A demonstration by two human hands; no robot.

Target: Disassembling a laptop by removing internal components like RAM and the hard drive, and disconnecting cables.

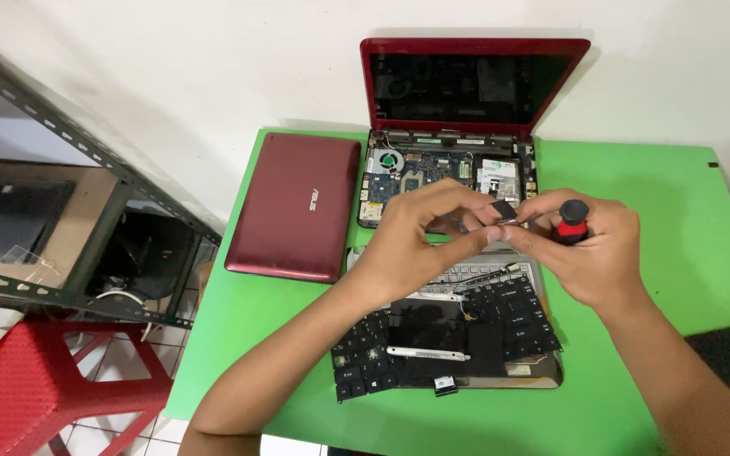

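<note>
Small black flat component pinched between left hand and right hand fingertips, above opened red laptop. Right hand also closed around red-and-black screwdriver.

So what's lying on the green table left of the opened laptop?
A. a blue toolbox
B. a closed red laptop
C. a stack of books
B: a closed red laptop lies flat on the green table, left of the opened laptop.

Dark rectangular laptop screen in red bezel, upright at table's rear; white rectangular label on exposed board below
</note>
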